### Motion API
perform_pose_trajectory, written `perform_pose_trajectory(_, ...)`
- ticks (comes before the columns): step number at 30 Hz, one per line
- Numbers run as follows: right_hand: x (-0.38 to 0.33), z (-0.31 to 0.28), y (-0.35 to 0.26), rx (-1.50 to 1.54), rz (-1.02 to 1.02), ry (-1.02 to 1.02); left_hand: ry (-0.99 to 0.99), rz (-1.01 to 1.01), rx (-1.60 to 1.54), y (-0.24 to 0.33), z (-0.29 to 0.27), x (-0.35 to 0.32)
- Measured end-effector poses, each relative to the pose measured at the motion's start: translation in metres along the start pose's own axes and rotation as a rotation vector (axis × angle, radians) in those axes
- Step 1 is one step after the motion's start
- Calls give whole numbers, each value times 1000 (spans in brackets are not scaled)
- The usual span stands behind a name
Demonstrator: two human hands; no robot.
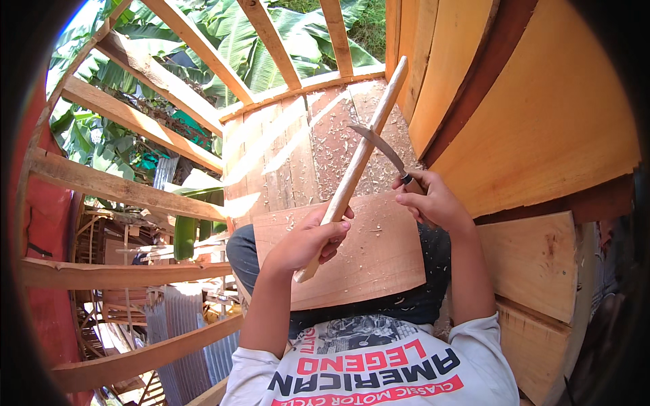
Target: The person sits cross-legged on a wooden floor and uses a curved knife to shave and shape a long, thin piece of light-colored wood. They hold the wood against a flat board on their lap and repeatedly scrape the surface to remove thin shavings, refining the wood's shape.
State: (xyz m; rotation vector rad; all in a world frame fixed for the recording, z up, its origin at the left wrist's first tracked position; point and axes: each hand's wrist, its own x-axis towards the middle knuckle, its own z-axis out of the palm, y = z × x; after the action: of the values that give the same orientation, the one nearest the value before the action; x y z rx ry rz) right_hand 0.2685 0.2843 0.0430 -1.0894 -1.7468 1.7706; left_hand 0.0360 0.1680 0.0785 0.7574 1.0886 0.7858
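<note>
My left hand [313, 238] is closed round the lower part of a long, pale wooden stick [354, 169], which slants up and away to the right. In my right hand [432, 198] is the handle of a knife with a curved blade [386, 147]. Its blade crosses the upper half of the stick, the tip pointing left; whether the edge touches the wood I cannot tell. A flat wooden board [365, 260] lies across my lap beneath both hands, with a few shavings on it.
Wood shavings [332, 145] are scattered over the plank floor [271, 162] ahead. Wooden railing slats [128, 191] run along the left and far sides, with banana leaves [237, 47] beyond. A wooden panel wall [542, 115] stands close on the right.
</note>
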Motion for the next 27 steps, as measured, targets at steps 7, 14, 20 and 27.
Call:
perform_pose_trajectory(7, 38, -17, -10, 538, 72, -237, -6, 42, 20, 31, -32, 66)
perform_pose_trajectory(14, 122, -15, -13, 471, 137, 0, 66, 10, 56, 19, -87, 109)
perform_pose_trajectory(20, 162, 4, 29, 546, 232, -140, 131, -54, -127, -6, -119, 124)
perform_pose_trajectory(27, 170, -9, 34, 604, 227, 14, 119, -87, -127, -6, -116, 140)
